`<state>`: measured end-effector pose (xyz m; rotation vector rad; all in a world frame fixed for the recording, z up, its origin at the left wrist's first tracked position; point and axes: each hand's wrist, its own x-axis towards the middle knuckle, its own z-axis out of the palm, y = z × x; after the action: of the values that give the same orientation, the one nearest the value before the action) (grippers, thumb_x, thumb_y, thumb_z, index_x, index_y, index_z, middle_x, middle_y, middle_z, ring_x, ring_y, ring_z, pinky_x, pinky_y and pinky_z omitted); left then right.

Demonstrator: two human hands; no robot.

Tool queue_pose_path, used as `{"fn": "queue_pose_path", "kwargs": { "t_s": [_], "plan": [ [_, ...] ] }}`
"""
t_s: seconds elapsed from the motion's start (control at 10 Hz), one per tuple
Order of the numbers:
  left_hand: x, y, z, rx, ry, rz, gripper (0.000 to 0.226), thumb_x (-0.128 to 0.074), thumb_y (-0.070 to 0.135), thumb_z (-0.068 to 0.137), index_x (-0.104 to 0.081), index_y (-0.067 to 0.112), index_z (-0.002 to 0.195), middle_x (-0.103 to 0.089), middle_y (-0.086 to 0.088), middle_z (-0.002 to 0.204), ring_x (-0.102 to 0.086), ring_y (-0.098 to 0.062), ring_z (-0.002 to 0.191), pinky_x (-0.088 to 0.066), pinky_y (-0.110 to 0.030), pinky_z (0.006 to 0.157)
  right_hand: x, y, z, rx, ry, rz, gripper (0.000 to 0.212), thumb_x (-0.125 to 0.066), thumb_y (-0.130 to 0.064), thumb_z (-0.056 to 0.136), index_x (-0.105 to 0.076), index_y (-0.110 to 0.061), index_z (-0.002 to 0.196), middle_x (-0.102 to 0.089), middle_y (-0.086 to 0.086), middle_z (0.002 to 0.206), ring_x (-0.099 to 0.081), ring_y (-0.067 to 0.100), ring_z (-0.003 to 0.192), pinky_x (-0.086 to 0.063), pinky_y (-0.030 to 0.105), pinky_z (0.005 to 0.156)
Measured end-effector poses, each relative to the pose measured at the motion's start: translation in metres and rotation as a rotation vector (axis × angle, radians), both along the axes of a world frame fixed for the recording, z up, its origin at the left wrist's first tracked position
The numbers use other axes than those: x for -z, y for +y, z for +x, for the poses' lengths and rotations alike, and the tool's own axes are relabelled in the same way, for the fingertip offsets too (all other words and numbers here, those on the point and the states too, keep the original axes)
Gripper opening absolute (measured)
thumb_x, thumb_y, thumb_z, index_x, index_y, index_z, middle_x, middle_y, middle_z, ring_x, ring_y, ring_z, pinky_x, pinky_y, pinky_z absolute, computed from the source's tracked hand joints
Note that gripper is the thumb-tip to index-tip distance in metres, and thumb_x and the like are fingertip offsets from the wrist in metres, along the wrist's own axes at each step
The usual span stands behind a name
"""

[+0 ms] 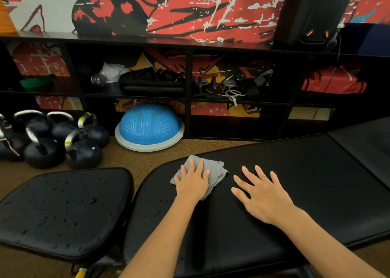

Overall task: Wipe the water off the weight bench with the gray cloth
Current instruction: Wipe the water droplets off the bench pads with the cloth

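I've got the left hand point(193, 180) flat on the crumpled gray cloth point(213, 172), fingers straight & spread, palm pressing it down, nothing clenched. Cloth sits near the far-left edge of the long black padded weight bench pad point(306, 184), touching the surface; part of it sticks out beyond the fingertips & to the right of the hand. Right hand point(263, 195) lies just beside it on the same pad, fingers straight & fanned, released, holding nothing; apart from the cloth w/ a strip of bare vinyl between. Pad near the hands looks mostly dry; a few droplets show on its left part, near the forearm. The separate black seat pad point(63, 210) to the left is dotted w/ water drops all over. Behind: black kettlebells point(82, 153) grouped on the floor, a blue half-dome balance trainer point(148, 125) beside them, dark cubby shelving point(190, 92) w/ gear along a red graffiti wall point(211, 9).
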<state>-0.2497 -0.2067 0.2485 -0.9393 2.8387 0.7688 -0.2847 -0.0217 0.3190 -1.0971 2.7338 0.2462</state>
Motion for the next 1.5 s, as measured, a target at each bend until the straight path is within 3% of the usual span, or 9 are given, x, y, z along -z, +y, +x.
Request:
{"fn": "queue_pose_path", "kwargs": {
  "t_s": [0.4,0.5,0.6,0.7,0.8,1.0,1.3,1.5],
  "plan": [
    [0.007,-0.021,0.025,-0.181,-0.088,0.044,0.055,-0.012,0.047,0.099,-0.003,0.030,0.150,0.005,-0.002,0.159,0.002,-0.033,0.145,-0.007,-0.054,0.115,-0.004,-0.001,0.000,0.015,-0.032,0.019,0.055,-0.009,-0.055,0.097,-0.006,-0.038,0.149,0.009,-0.007,0.159,0.015,0.023,0.145,0.007,0.046,0.116],
    [0.008,-0.015,0.035,-0.128,-0.060,0.013,0.053,-0.014,0.045,0.100,-0.011,0.027,0.149,-0.006,-0.005,0.158,-0.010,-0.035,0.143,-0.017,-0.053,0.114,-0.007,-0.002,0.001,0.023,-0.045,0.034,0.054,-0.009,-0.053,0.098,-0.007,-0.037,0.150,0.008,-0.007,0.159,0.013,0.023,0.145,0.004,0.047,0.116],
    [0.002,-0.022,0.048,-0.113,0.111,0.120,0.049,-0.018,0.041,0.101,-0.025,0.025,0.146,-0.025,-0.003,0.154,-0.024,-0.027,0.140,-0.025,-0.046,0.112,-0.015,-0.009,0.002,0.051,-0.061,0.076,0.054,-0.009,-0.052,0.099,-0.011,-0.035,0.150,0.005,-0.005,0.160,0.009,0.025,0.146,0.001,0.049,0.116],
    [-0.007,-0.039,0.070,-0.122,0.238,0.160,0.052,-0.021,0.043,0.100,-0.026,0.022,0.147,-0.022,0.000,0.156,-0.018,-0.021,0.143,-0.020,-0.045,0.116,-0.021,-0.023,0.007,0.040,-0.030,0.114,0.056,-0.010,-0.051,0.099,-0.014,-0.030,0.150,0.003,-0.001,0.160,0.010,0.025,0.146,0.003,0.053,0.115],
    [-0.011,-0.058,0.094,-0.127,0.163,0.037,0.052,-0.016,0.044,0.100,-0.018,0.026,0.149,-0.010,0.001,0.158,-0.006,-0.024,0.146,-0.011,-0.049,0.116,-0.018,-0.042,0.019,-0.070,0.055,0.044,0.055,-0.012,-0.048,0.100,-0.009,-0.029,0.151,0.009,-0.002,0.159,0.016,0.023,0.145,0.004,0.051,0.115],
    [0.007,-0.074,0.138,-0.181,0.032,0.076,0.052,-0.016,0.044,0.101,-0.012,0.027,0.150,-0.006,0.004,0.159,0.001,-0.021,0.146,-0.003,-0.049,0.116,0.002,-0.091,0.042,-0.290,0.018,-0.027,0.052,-0.018,-0.043,0.102,-0.005,-0.031,0.151,0.013,-0.001,0.159,0.017,0.026,0.144,0.003,0.047,0.116],
    [0.038,-0.047,0.144,-0.162,0.066,0.235,0.050,-0.019,0.035,0.103,-0.016,0.017,0.150,-0.001,0.002,0.159,0.003,-0.018,0.146,-0.006,-0.039,0.118,0.034,-0.134,0.041,-0.386,-0.051,0.078,0.049,-0.022,-0.036,0.103,-0.013,-0.029,0.151,0.008,0.002,0.159,0.014,0.027,0.145,0.001,0.047,0.116],
    [0.036,-0.052,0.144,-0.165,0.071,0.244,0.049,-0.021,0.034,0.103,-0.017,0.017,0.149,-0.002,0.002,0.159,0.002,-0.018,0.146,-0.009,-0.038,0.119,0.048,-0.146,0.036,-0.369,-0.118,0.094,0.049,-0.021,-0.040,0.102,-0.011,-0.034,0.150,0.009,-0.001,0.159,0.014,0.025,0.145,0.004,0.046,0.115]
  ]
}}
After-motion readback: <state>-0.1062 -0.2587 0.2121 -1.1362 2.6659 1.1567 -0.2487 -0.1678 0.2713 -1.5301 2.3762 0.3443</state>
